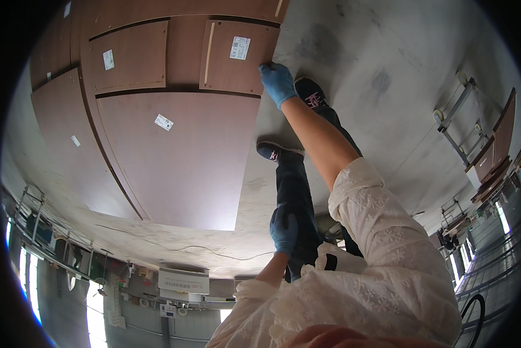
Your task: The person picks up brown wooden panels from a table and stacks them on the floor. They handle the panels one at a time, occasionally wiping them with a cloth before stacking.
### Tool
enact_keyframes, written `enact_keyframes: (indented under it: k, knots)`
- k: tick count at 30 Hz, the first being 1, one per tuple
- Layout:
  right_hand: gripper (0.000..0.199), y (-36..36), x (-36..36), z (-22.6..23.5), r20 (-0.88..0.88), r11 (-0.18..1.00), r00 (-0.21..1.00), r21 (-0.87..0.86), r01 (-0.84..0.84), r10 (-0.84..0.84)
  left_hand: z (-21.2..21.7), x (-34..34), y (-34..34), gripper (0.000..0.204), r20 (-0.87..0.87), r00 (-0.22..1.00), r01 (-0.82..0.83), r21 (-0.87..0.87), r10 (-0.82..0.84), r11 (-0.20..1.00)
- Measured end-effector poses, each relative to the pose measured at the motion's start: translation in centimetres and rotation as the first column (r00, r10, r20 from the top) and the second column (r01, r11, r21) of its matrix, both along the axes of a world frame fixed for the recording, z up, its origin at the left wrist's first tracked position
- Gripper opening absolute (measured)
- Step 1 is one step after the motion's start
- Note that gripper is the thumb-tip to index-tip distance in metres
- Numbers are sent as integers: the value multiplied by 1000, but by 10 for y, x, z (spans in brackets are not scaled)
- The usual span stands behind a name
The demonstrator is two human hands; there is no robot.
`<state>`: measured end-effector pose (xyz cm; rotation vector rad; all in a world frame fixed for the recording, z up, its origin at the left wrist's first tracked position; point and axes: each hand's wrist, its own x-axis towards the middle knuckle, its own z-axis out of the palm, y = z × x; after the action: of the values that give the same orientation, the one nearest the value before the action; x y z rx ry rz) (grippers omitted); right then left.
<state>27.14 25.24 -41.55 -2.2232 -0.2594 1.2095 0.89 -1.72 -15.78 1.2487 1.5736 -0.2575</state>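
My right hand [278,84], in a blue glove, reaches far forward. Its fingers are closed at the right edge of a small brown board [225,71], which carries a white label and a pale strip along one side. My left hand [283,230], also gloved in blue, lies flat against my dark trouser leg, holding nothing. A second small brown board [134,75] is beside the first one. Both lie next to a large brown panel [191,151] with a glossy face and a white label. The underside of the gripped board is hidden.
More brown panels [69,136] spread to the left. A wheeled metal frame [455,124] and leaning boards [495,151] stand on the right. A thin cable [185,249] crosses the concrete floor [382,52]. Toward the lower left are metal racks [37,214] and a white box [184,281].
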Motion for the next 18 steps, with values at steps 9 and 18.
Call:
enact_keyframes:
  k: [9,18]
  knots:
    - [41,0,26,3,121,999,992,-19,42,-40,2,16,17,52,-148,936,328,29,-320,944]
    - [73,56,71,38,115,978,979,-108,178,-166,-151,138,253,79,-330,862,500,673,-384,545]
